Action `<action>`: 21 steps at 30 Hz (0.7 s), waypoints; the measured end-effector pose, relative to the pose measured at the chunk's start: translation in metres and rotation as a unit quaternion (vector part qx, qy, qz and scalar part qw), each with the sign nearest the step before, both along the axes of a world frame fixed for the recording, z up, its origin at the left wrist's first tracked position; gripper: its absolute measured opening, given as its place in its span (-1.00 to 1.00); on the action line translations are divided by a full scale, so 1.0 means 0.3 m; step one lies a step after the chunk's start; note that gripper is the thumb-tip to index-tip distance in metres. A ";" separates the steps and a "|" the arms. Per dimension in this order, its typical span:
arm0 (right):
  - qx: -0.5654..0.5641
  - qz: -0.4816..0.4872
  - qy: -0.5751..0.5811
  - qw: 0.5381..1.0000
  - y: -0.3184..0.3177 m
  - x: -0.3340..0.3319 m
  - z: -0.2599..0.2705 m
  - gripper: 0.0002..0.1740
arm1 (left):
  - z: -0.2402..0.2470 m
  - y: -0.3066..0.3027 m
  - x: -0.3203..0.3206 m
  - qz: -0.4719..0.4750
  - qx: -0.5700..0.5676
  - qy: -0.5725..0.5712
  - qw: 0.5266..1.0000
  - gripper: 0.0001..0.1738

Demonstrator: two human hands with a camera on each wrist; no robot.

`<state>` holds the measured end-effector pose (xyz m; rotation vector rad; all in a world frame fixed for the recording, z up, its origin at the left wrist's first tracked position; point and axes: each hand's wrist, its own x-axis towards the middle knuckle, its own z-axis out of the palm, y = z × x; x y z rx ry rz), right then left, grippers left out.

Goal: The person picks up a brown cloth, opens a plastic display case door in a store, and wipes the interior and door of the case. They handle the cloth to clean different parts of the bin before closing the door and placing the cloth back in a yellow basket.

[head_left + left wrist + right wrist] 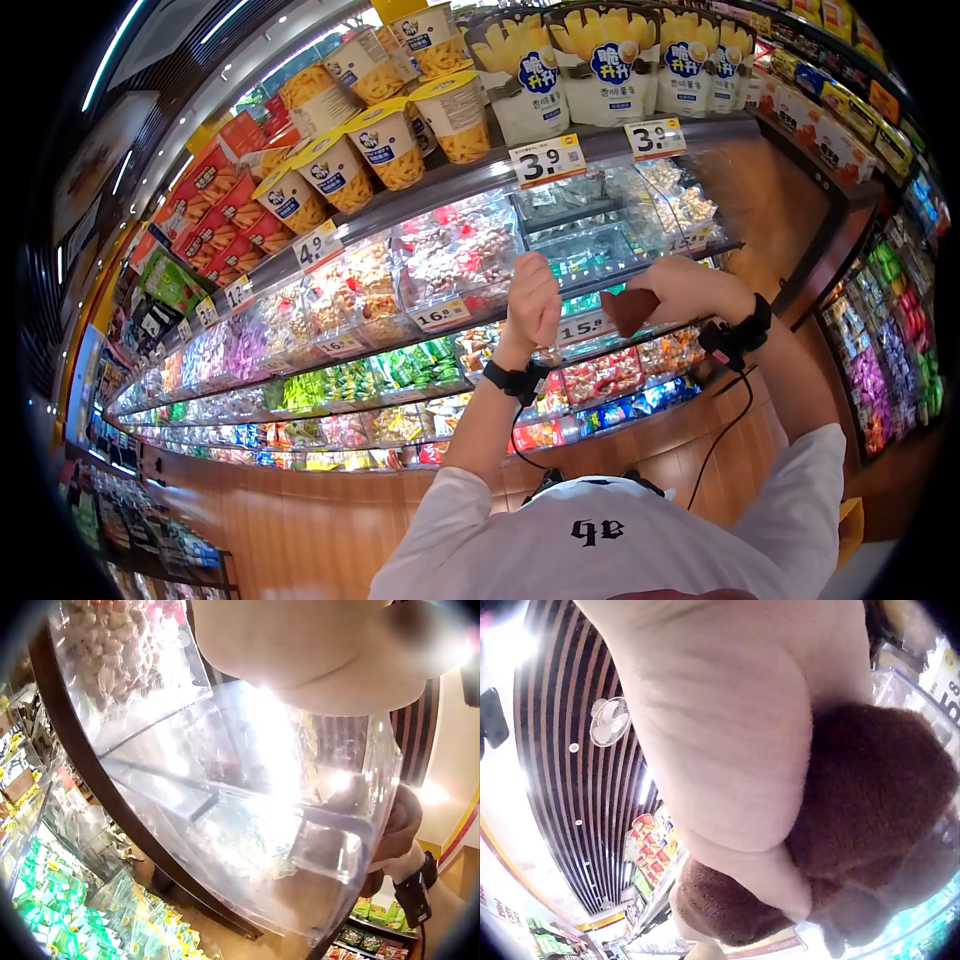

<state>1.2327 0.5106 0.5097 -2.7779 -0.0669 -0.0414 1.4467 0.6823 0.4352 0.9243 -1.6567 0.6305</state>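
My right hand [690,290] grips a bunched brown cloth [630,310] at a clear plastic bin [585,255] on the candy shelf. In the right wrist view, the cloth [877,795] bulges out on both sides of the thumb and is folded under the palm. My left hand [533,305] is at the bin's left side with its fingers curled, and no object shows in it. Seen from the left wrist, the clear bin [180,799] has dividers inside and overlaps part of the right hand.
Bagged nuts [455,245] fill the bin to the left, behind a price tag [440,315]. Cups of fries [385,145] and white snack pouches [605,70] stand on the ledge above. Lower shelves hold wrapped candies [420,365]. A wooden end panel [780,210] closes the right side.
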 end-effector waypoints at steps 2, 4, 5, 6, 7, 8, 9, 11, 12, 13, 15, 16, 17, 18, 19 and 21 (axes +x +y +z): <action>-0.005 0.021 -0.009 1.000 -0.008 0.014 -0.033 -0.66 | -0.009 -0.011 -0.015 0.001 -0.007 -0.007 1.000 -0.81; 0.000 0.026 0.000 1.000 0.008 0.023 -0.060 -0.69 | -0.018 -0.026 -0.038 0.009 -0.008 -0.019 1.000 -0.81; 0.000 0.026 0.016 1.000 0.018 0.035 -0.058 -0.71 | -0.023 -0.023 -0.037 0.001 -0.006 -0.011 1.000 -0.82; -0.003 0.033 0.030 0.999 0.028 0.058 -0.044 -0.72 | -0.032 -0.015 -0.038 0.004 -0.006 -0.010 1.000 -0.82; 0.027 0.043 0.036 0.998 0.024 0.067 -0.038 -0.71 | -0.039 -0.012 -0.031 0.011 -0.007 -0.014 1.000 -0.81; 0.023 0.039 0.065 0.997 0.019 0.069 -0.030 -0.61 | -0.039 -0.004 -0.013 0.022 -0.010 -0.023 0.999 -0.81; -0.008 0.015 0.114 0.993 -0.030 0.074 -0.064 -0.51 | -0.052 0.007 -0.004 0.026 0.004 -0.022 0.999 -0.83; -0.013 -0.045 0.200 0.979 -0.049 0.040 -0.020 -0.51 | -0.063 0.015 0.010 0.021 0.030 -0.025 0.999 -0.83; -0.009 -0.051 0.177 0.983 -0.037 0.016 0.020 -0.47 | -0.059 0.017 0.015 0.010 0.043 -0.029 0.999 -0.83; -0.006 -0.031 0.127 0.991 -0.038 0.000 -0.001 -0.48 | -0.048 0.025 0.016 0.009 0.047 -0.030 0.998 -0.83; -0.005 -0.042 0.110 0.993 -0.006 -0.007 -0.002 -0.60 | -0.030 0.033 -0.005 -0.001 0.055 -0.027 0.998 -0.82; -0.012 -0.054 0.106 0.993 0.010 -0.005 -0.002 -0.67 | -0.030 0.031 -0.008 -0.004 0.043 -0.016 0.999 -0.81; -0.015 -0.035 0.056 0.998 -0.002 -0.011 -0.033 -0.72 | -0.033 0.029 -0.011 -0.007 0.030 -0.005 1.000 -0.81; -0.019 -0.011 0.004 1.000 -0.016 0.001 -0.054 -0.76 | -0.030 0.027 -0.005 -0.006 0.014 0.004 1.000 -0.81; 0.021 -0.018 0.018 0.999 0.021 0.009 -0.019 -0.77 | -0.028 0.025 -0.004 -0.005 0.005 0.004 1.000 -0.82; 0.109 0.010 0.032 0.994 0.063 0.039 0.006 -0.69 | -0.022 0.029 -0.002 0.002 0.006 0.001 1.000 -0.82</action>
